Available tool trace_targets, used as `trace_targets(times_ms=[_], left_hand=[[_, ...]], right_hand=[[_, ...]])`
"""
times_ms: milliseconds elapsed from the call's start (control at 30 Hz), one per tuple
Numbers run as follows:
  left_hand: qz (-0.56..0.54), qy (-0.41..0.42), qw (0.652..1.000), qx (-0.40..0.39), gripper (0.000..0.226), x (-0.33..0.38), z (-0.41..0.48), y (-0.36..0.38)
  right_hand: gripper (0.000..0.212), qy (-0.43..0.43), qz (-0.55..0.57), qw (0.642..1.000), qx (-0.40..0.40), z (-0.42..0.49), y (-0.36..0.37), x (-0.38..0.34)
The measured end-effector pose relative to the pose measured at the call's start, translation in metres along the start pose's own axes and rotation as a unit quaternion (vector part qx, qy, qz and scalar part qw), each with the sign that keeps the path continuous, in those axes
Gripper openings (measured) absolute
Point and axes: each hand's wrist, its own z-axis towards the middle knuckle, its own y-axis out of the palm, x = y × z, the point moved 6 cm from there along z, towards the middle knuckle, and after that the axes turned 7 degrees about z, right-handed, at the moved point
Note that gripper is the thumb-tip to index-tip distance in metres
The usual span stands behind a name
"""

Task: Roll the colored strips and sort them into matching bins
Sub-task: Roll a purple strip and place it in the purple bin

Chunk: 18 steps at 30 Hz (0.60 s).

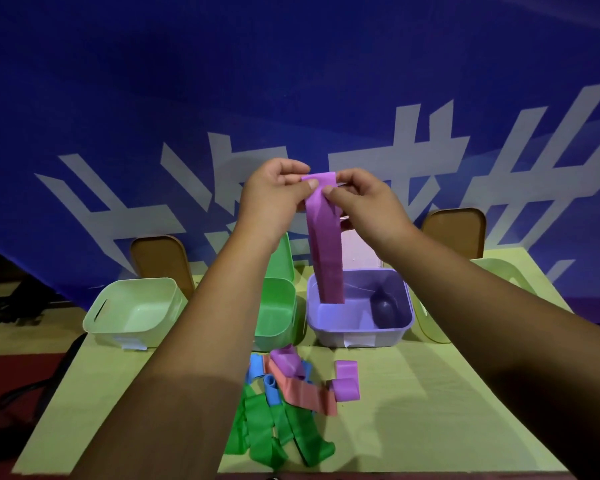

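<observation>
Over the table (413,410), above the purple bin (361,336), a purple strip (324,244) hangs limp in the air. It looks light, soft and floppy, best rolled from its top edge, where the left hand (271,195) and right hand (371,202) each pinch a corner between thumb and fingers.

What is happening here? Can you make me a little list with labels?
Held: long purple stretchy strip, hanging unrolled
Left hand: pinches its top edge
Right hand: pinches its top edge
Matching bin: purple plastic bin
Other bins: pale green plastic bin, brighter green plastic bin
On yellow-green table: loose pile of green, blue, pink and purple strips
</observation>
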Motion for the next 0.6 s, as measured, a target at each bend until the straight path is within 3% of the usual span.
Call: trace_targets(times_ms=[233, 600], left_hand=[[-0.005, 0.001, 1.0, -0.019, 0.021, -0.011, 0.007, 0.002], [-0.032, -0.012, 0.999, -0.037, 0.009, -0.013, 0.014, 0.007]], right_hand=[[0.011, -0.008, 0.007, 0.999, 0.044, 0.011, -0.003, -0.004], [0.013, -0.011, -0.017, 0.999, 0.042, 0.02, -0.005, -0.003]])
